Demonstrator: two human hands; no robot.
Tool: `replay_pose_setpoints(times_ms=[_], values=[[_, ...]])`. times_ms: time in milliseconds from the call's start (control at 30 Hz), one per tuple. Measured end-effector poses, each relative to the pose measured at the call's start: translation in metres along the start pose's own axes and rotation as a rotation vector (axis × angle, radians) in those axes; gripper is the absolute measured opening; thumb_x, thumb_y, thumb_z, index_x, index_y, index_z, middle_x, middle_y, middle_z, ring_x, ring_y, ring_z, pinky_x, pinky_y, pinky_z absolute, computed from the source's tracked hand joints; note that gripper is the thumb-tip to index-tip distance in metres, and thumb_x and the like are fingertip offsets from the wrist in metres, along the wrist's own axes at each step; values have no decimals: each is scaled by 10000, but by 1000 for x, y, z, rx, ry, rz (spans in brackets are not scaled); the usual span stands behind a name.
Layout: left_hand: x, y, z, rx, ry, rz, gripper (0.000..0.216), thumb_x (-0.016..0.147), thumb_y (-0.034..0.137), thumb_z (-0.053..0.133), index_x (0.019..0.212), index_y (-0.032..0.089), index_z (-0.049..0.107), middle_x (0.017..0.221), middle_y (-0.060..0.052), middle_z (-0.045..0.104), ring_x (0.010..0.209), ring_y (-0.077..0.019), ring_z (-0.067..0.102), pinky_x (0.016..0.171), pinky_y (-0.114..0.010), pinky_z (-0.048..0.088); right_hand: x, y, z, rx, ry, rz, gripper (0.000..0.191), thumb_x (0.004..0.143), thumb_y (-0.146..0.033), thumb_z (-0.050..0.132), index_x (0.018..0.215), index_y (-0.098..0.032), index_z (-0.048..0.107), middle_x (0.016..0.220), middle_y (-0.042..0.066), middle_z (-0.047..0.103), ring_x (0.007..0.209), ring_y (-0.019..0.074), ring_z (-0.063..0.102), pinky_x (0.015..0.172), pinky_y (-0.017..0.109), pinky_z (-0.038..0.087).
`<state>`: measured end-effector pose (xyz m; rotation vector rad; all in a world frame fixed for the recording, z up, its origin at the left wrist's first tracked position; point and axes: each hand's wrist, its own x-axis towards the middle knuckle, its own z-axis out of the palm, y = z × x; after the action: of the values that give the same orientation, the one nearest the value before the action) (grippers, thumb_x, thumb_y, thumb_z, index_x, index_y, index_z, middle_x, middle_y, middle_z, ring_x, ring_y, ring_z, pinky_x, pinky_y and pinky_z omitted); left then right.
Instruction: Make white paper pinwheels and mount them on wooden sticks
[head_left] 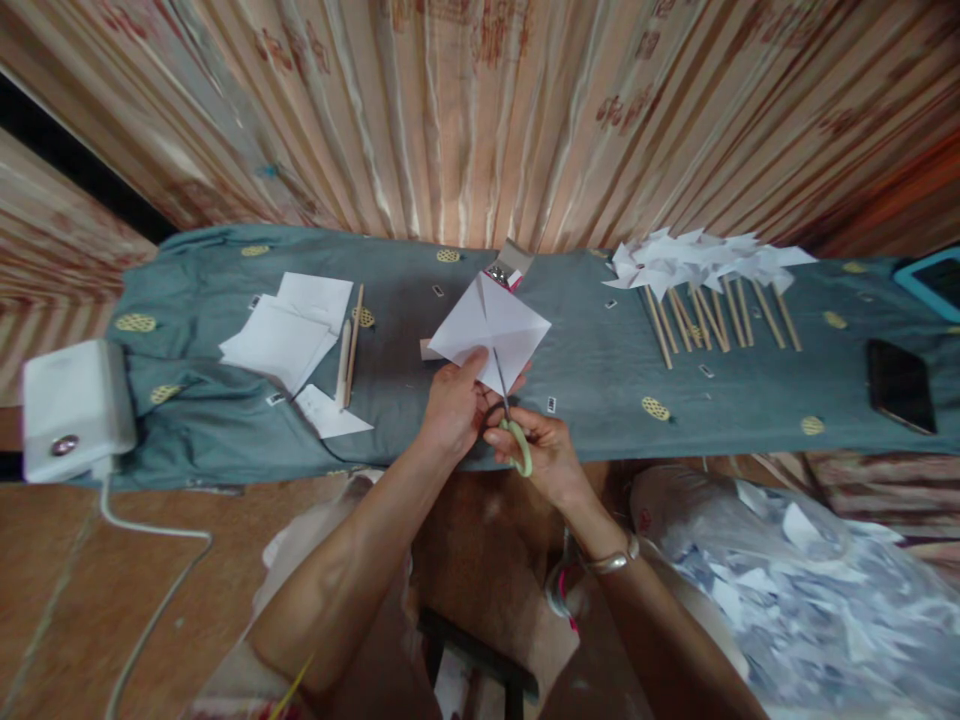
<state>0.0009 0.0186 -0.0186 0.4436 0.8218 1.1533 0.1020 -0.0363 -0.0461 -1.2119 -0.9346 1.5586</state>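
My left hand grips a square white sheet of paper, thumb on top, turned so one corner points toward me. A slit runs in from the far corner. In my right hand is a pair of scissors with light green handles, its blades at the sheet's near corner. Behind the paper stands a small open box holding tiny shiny pieces. To the left lie a stack of white paper squares and two slim sticks.
Several white paper pinwheels on wooden sticks lie at the right of the cloth-covered table. Beyond them is a dark phone. A white device with a cable sits far left. A plastic bag of paper pieces stands below right.
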Motion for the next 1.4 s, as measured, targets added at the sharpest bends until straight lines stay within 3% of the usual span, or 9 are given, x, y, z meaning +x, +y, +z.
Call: replay_pose_setpoints(times_ms=[433, 567, 800, 933, 1200, 1400], values=[[10, 14, -12, -12, -3, 105, 198, 780, 223, 608, 960, 140, 604, 933, -83, 732, 962, -230, 687, 874, -400, 541, -19, 5, -16, -81, -72, 84, 345, 532, -375, 851, 749, -178, 668, 517, -60, 577, 470, 68, 507, 455, 186, 401], [9, 20, -17, 16, 0, 112, 235, 772, 224, 612, 992, 142, 609, 921, -77, 734, 911, -221, 697, 842, -394, 548, -23, 1, -30, -104, -20, 93, 354, 525, -387, 848, 760, -186, 676, 519, -58, 595, 474, 74, 530, 477, 195, 416], [2, 11, -19, 182, -86, -25, 251, 723, 271, 665, 931, 131, 643, 884, -99, 731, 812, -239, 703, 677, -324, 553, -17, -13, -64, -114, 271, -97, 359, 578, -444, 811, 814, -204, 686, 586, -19, 663, 503, 93, 554, 496, 216, 435], [-2, 1, -17, 293, -137, -94, 288, 650, 318, 721, 845, 113, 668, 786, -86, 724, 704, -217, 683, 567, -277, 516, -12, -20, -79, -75, 373, -184, 348, 610, -439, 794, 844, -208, 677, 660, -2, 698, 525, 88, 554, 504, 208, 424], [-2, -16, -22, 454, -172, -193, 291, 539, 359, 781, 655, 116, 670, 596, -27, 667, 525, -130, 576, 501, -237, 465, -10, -28, -83, -92, 351, -183, 390, 493, -330, 839, 834, -230, 678, 666, -47, 647, 558, 87, 520, 531, 220, 401], [-4, -19, -17, 454, -230, -202, 359, 594, 454, 771, 674, 117, 675, 611, -55, 666, 542, -163, 599, 514, -277, 507, -11, -26, -79, -124, 302, -150, 388, 481, -331, 840, 801, -229, 646, 602, -79, 566, 512, 74, 440, 485, 212, 336]])
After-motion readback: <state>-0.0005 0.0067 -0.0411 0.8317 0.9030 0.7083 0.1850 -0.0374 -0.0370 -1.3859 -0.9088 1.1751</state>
